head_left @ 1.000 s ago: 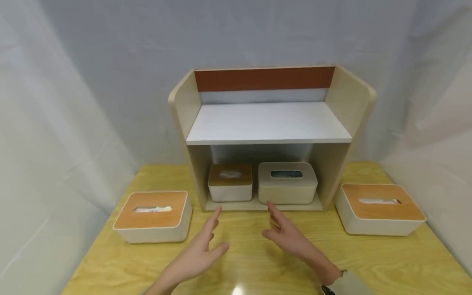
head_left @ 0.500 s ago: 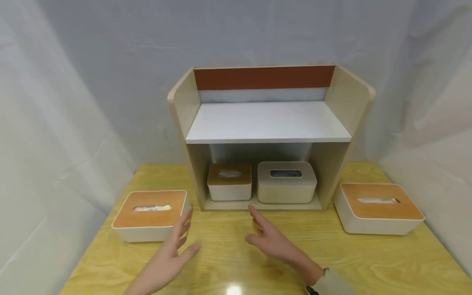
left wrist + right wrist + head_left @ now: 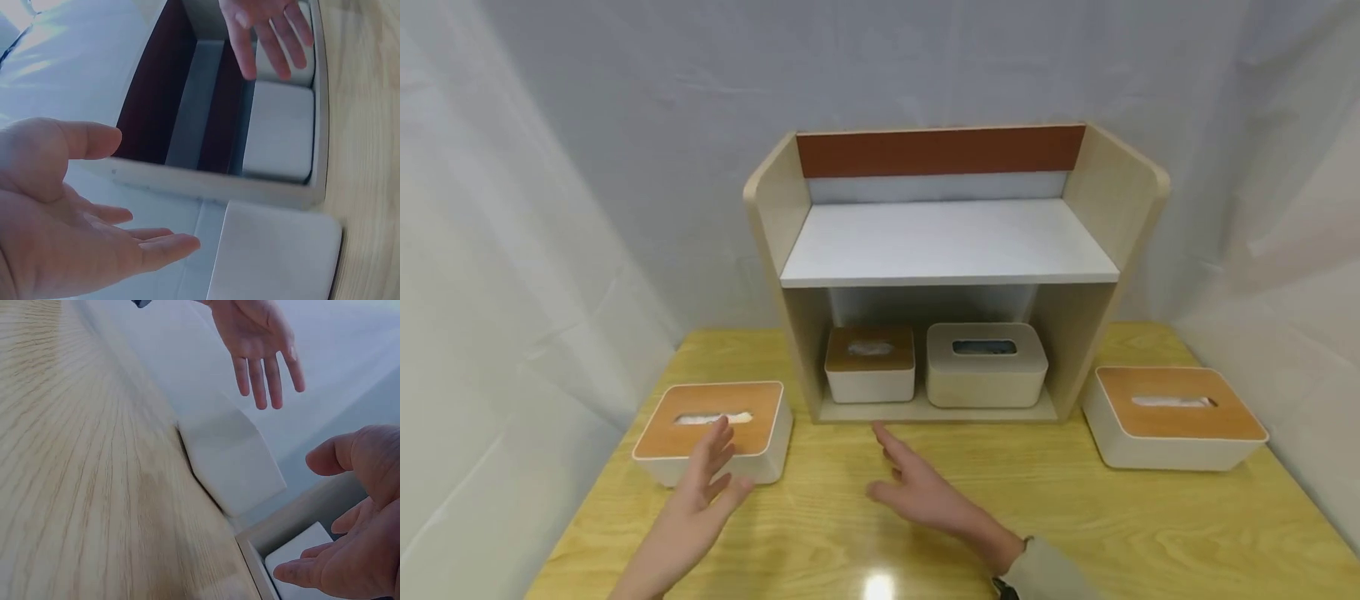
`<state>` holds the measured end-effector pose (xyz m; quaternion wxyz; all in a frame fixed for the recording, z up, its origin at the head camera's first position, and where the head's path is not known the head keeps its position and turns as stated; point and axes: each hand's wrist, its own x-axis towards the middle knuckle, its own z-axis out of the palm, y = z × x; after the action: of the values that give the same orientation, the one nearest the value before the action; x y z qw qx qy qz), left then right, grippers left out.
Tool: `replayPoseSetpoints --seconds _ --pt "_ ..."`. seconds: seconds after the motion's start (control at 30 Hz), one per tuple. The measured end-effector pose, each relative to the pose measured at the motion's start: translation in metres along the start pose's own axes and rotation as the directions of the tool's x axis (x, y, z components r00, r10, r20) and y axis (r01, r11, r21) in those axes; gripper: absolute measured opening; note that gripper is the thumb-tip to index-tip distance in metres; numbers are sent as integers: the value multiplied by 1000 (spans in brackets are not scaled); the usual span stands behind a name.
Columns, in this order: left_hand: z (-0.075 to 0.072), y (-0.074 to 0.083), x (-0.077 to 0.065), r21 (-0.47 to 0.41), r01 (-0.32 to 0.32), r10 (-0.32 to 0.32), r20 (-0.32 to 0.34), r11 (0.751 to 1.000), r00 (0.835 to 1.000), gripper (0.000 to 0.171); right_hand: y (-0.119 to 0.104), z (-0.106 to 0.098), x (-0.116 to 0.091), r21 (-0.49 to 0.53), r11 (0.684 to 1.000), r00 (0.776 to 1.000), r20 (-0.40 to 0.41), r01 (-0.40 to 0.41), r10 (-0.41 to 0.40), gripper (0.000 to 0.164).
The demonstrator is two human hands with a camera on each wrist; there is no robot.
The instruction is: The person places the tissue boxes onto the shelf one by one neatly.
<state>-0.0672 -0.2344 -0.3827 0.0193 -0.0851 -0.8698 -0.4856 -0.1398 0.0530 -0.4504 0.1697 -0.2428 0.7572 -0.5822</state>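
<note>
My left hand (image 3: 688, 508), fingers extended and holding nothing, reaches in front of the left tissue box (image 3: 718, 433) and overlaps its front side in the head view. That box is white with an orange-brown wood-look lid and tissue showing in the slot. My right hand (image 3: 917, 492) hovers over the table before the shelf, thumb apart from its straight fingers, also holding nothing. In the shelf's lower compartment sit a smaller white tissue box (image 3: 871, 383) with a brown lid and an all-cream tissue box (image 3: 987, 387). The right wrist view shows the left hand (image 3: 259, 350) above a white box.
The two-tier shelf (image 3: 947, 242) stands at the back of the wood-grain table (image 3: 985, 458), its upper board white. Right of it is another wood-lidded tissue box (image 3: 1176, 417). Pale cloth (image 3: 535, 292) hangs behind and on both sides.
My left hand has moved left, from the table's middle to the left tissue box. My right hand has shifted left too. The boxes and shelf have stayed in place.
</note>
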Motion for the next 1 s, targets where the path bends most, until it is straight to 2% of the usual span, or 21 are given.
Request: replayPoseSetpoints --seconds 0.1,0.2,0.33,0.43,0.47,0.57,0.7,0.8,1.0 --pt "-12 -7 -1 6 6 -6 0 1000 1000 75 0 6 4 0 1000 1000 -5 2 -2 83" --pt "-23 -16 -3 0 -18 18 -9 1000 1000 74 -2 13 8 8 1000 1000 -9 -8 8 84" --pt "-38 -32 -1 7 -56 56 -78 998 995 75 -6 24 13 13 1000 1000 4 -20 20 85" --pt "-54 -43 2 12 -19 20 -122 1000 992 77 -10 32 18 9 1000 1000 17 -23 22 86" --pt "-60 -47 3 6 4 -3 -119 1000 993 79 -11 34 19 9 1000 1000 20 -23 23 86" --pt "-79 -56 5 -12 93 -94 -90 996 992 87 -14 43 24 1 1000 999 28 -19 19 86" --pt "-100 -71 5 3 197 -197 -26 980 980 95 -15 54 29 1 1000 998 56 -12 12 85" --pt "-109 -83 7 16 237 -238 19 971 971 98 -14 61 33 19 1000 997 80 -18 17 85" --pt "-116 -104 13 55 253 -259 131 966 957 105 -12 77 44 34 998 995 81 -58 55 94"
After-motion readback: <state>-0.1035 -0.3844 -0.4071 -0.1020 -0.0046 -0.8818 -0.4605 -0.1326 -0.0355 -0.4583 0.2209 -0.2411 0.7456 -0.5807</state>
